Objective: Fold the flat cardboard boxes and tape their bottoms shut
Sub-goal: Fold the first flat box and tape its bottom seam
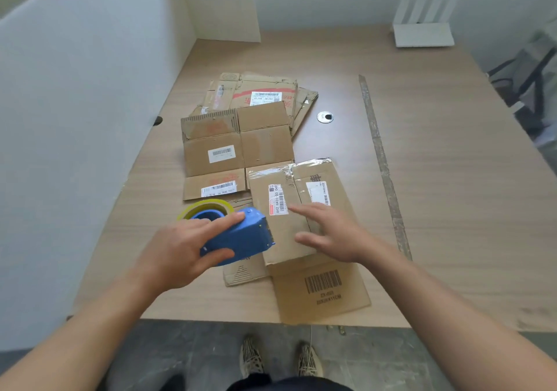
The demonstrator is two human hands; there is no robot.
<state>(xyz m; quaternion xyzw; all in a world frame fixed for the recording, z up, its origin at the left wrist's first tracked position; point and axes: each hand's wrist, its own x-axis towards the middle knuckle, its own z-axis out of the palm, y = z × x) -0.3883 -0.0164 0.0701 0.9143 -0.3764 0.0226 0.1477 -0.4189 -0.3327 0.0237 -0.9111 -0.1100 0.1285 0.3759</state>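
Note:
My left hand (180, 249) grips a blue tape dispenser (241, 236) that carries a yellowish roll of clear tape (205, 206). Its toothed cutter end points right, at the left edge of a flattened cardboard box (301, 191) with white labels. My right hand (328, 230) lies on that box with fingers spread and straight. Under it sits another flat box (322, 291) printed with a barcode, reaching the table's near edge. More flat boxes lie beyond: one with a barcode label (235, 149), and a stack (262, 92) behind it.
The wooden table (437, 179) has a round cable grommet (325, 116) right of the stack and a strip of old tape (382, 161) running along it. A white partition (75, 119) borders the left. A white rack (422, 34) stands far right. My shoes (280, 360) are below the table edge.

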